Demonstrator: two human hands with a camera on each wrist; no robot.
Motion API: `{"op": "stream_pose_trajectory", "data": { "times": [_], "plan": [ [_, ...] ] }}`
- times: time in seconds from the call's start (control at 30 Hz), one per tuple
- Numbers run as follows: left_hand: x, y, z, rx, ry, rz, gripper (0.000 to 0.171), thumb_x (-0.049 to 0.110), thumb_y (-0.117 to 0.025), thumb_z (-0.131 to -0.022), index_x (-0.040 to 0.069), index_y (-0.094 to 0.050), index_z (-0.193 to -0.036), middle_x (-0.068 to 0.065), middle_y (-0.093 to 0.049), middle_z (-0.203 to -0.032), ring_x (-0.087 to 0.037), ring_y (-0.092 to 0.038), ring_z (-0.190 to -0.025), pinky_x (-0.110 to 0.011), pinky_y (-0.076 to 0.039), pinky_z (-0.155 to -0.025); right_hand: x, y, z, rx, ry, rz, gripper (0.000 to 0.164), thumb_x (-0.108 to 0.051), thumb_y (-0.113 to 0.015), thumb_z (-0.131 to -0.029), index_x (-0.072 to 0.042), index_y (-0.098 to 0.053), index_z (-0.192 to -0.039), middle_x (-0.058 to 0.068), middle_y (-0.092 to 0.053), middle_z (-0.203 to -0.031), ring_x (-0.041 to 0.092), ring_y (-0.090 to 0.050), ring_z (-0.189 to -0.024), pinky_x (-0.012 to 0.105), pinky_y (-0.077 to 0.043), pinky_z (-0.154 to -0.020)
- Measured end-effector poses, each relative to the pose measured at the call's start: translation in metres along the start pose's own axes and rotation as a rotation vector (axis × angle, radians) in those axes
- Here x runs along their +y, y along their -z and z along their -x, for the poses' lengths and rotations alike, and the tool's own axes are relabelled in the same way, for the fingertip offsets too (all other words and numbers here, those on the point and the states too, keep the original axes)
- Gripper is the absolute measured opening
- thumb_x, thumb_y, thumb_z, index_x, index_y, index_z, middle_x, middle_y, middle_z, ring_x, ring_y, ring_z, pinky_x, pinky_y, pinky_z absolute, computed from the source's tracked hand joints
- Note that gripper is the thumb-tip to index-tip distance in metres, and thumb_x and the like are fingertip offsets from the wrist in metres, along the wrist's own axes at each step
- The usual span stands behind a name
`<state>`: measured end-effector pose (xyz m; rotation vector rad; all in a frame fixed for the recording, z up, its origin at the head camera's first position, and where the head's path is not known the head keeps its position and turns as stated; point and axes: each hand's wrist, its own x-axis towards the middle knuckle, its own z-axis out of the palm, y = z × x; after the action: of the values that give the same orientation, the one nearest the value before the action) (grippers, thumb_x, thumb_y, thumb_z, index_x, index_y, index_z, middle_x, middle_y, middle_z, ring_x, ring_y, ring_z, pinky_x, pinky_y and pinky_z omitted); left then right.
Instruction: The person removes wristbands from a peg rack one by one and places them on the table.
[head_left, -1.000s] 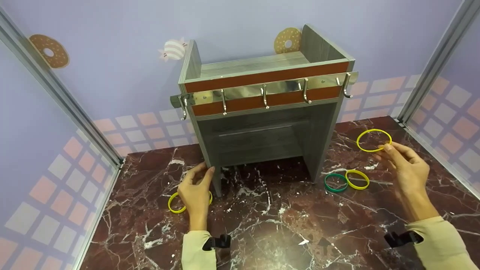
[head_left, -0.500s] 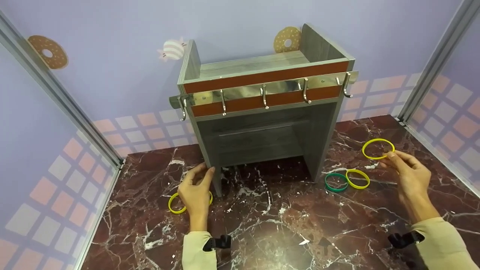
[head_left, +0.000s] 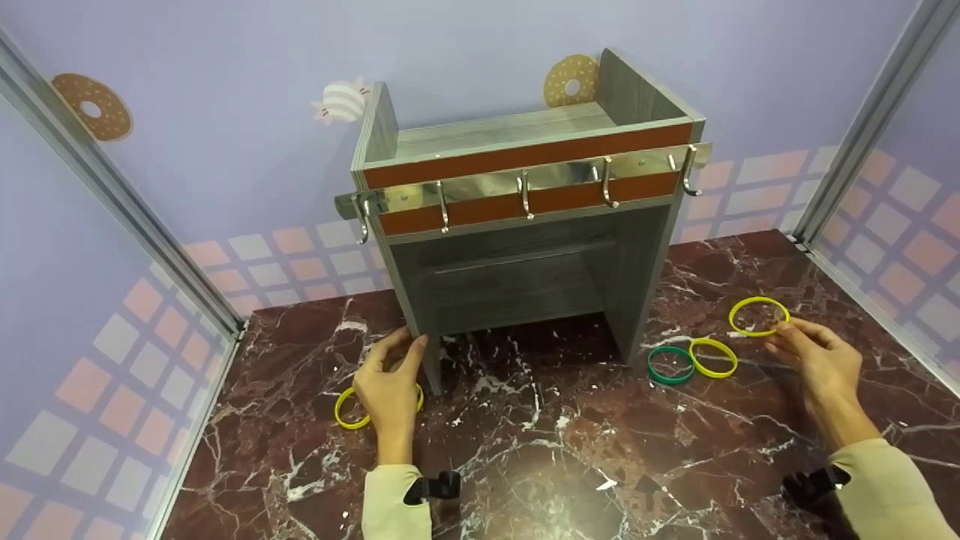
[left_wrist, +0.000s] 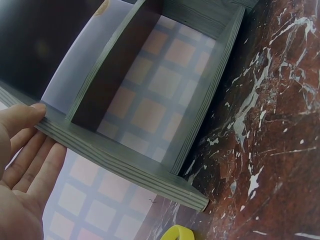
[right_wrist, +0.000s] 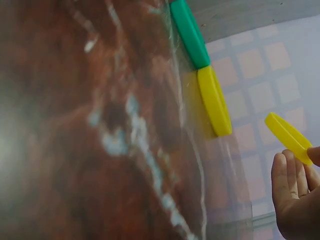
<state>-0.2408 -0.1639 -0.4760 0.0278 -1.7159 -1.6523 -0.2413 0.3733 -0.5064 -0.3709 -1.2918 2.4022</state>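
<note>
With its thumb and fingers on either side, my left hand [head_left: 390, 397] grips the left side panel [left_wrist: 125, 172] of a grey wooden shelf unit [head_left: 649, 281]. My right hand [head_left: 829, 371] pinches a thin yellow ring [right_wrist: 287, 136] at its near edge, held to the right of the shelf. On the tabletop between shelf and right hand lie a green ring [head_left: 670, 382] and another yellow ring [head_left: 716, 374], touching each other. A further yellow ring [head_left: 352, 426] lies partly hidden behind my left wrist.
A shiny metal rail [head_left: 480, 185] with several hooks [head_left: 525, 199] runs across the shelf's red-brown front. The marbled dark red table [head_left: 525, 480] is bounded by purple walls [head_left: 225, 150] at the back and both sides.
My right hand has lowered the pinched yellow ring towards the table and slightly right. The left hand stays on the side panel, and the rings on the table have not moved.
</note>
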Motion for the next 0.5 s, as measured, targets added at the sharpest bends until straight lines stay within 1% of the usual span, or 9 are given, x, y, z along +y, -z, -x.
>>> {"op": "stream_pose_trajectory", "data": {
  "times": [0.2, 0.4, 0.5],
  "plan": [
    [0.001, 0.001, -0.001, 0.013, 0.024, -0.001, 0.021, -0.001, -0.088, -0.086, -0.005, -0.08, -0.105, -0.019, -0.078, -0.098, -0.011, -0.075, -0.083, -0.023, -0.063, -0.076, 0.003, 0.014, -0.001, -0.059, -0.044, 0.065, 0.017, 0.011, -0.071, -0.096, -0.003, -0.081, -0.092, 0.011, -0.079, -0.085, 0.021, -0.079, -0.073, 0.032, -0.066, -0.071],
    [0.003, -0.001, -0.001, 0.015, 0.016, 0.002, 0.022, -0.002, -0.087, -0.086, -0.005, -0.08, -0.107, -0.02, -0.078, -0.099, -0.011, -0.075, -0.083, -0.021, -0.063, -0.075, 0.003, 0.025, -0.002, -0.096, -0.112, 0.106, 0.018, 0.009, -0.069, -0.099, -0.005, -0.081, -0.093, 0.01, -0.079, -0.086, 0.02, -0.079, -0.075, 0.032, -0.066, -0.073],
    [0.002, -0.002, 0.0, 0.015, 0.023, 0.002, 0.022, -0.001, -0.087, -0.086, -0.005, -0.08, -0.106, -0.02, -0.078, -0.099, -0.012, -0.075, -0.083, -0.021, -0.062, -0.075, 0.001, 0.029, -0.001, -0.118, -0.134, 0.138, 0.02, 0.008, -0.069, -0.1, -0.006, -0.081, -0.092, 0.009, -0.079, -0.086, 0.02, -0.079, -0.076, 0.031, -0.066, -0.073]
  ]
}}
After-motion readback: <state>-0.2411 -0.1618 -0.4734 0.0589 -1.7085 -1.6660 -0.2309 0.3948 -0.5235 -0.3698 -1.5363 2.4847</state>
